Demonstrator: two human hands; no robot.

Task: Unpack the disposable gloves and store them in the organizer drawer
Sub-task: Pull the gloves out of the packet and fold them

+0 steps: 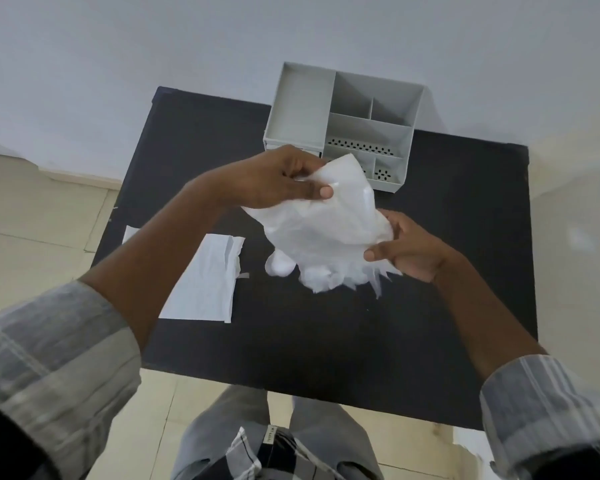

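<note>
Dark table [326,323] carries a grey organizer [302,112] beyond the hands; its drawer front is hidden behind the left hand [278,181]. Both hands, left and right hand [406,247], pinch the bundle of gloves [326,233] between them. Empty white packet [205,278] lies under the left forearm, partly covered.

Evenly, softly lit, without hard shadows; slightly soft throughout; wide-angle bending at edges; sleeves [49,358] blurred near.
</note>
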